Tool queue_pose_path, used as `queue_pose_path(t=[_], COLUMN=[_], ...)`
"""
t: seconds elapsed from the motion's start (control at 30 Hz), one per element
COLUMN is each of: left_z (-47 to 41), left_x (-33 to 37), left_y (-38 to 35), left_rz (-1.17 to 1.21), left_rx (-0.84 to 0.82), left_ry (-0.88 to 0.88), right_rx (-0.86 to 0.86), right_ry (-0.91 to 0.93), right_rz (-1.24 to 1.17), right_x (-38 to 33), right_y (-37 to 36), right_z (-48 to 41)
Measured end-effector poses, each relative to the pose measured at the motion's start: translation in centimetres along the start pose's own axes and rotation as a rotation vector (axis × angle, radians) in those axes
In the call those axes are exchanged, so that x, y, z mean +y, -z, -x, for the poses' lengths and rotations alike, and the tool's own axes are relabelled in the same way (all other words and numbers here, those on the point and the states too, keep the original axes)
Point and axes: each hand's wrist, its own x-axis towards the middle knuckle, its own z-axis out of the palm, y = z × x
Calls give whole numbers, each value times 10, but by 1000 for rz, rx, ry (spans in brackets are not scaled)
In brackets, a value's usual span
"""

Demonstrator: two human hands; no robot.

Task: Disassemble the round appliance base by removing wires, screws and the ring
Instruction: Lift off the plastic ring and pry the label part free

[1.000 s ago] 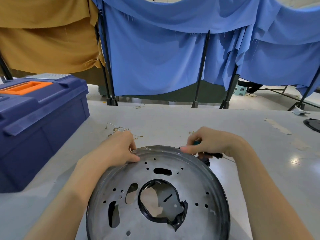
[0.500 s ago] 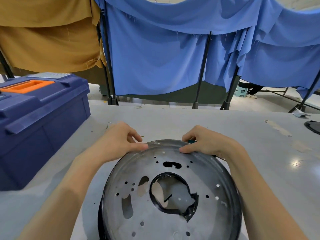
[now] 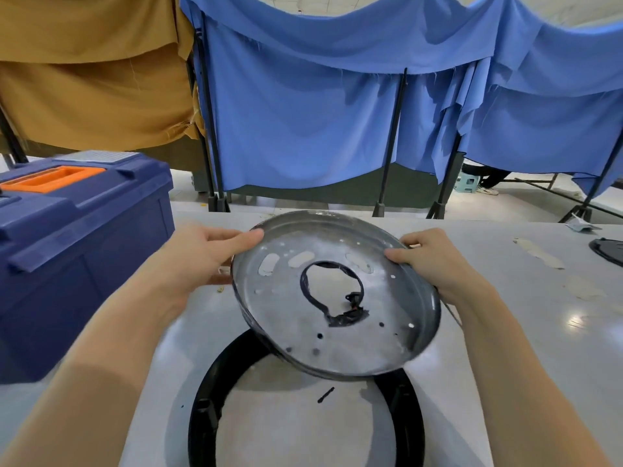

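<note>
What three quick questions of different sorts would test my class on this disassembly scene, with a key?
1. Which hands grip the metal plate?
2. True or false: the plate rests flat on the table.
3. The black ring lies: A) on the table, B) round the plate, C) on top of the plate.
Key: 1 both, left hand and right hand; 2 false, it is held tilted in the air; 3 A.

Bright, even overhead light. Glare patches lie on the desk (image 3: pixel 573 320) right of the right hand (image 3: pixel 435 264). The metal base plate (image 3: pixel 381 298) beside it is motion-blurred, with a soft shadow below. Edges bow.
</note>
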Motion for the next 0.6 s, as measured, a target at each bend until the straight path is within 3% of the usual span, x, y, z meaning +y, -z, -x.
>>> queue_pose_path(t=[0.17, 0.33, 0.43, 0.5, 0.6], left_z=[-1, -8, -18, -27, -46], left_x=[-8, -17, -24, -30, -39], left_y=[-7, -14, -17, -18, -24], left_rz=[-84, 60, 85, 131, 196], left_rx=[-3, 83, 161, 172, 212], left_ry=[125, 165, 131, 167, 209], right_rx=[232, 319, 263, 199, 232], right_ry=[-75, -175, -226, -276, -274], right_rz=[-77, -166, -292, -267, -252], right_x=[7, 9, 7, 5, 7], right_y=[-15, -32, -34, -33, -34], right_z=[-6, -8, -8, -7, -6])
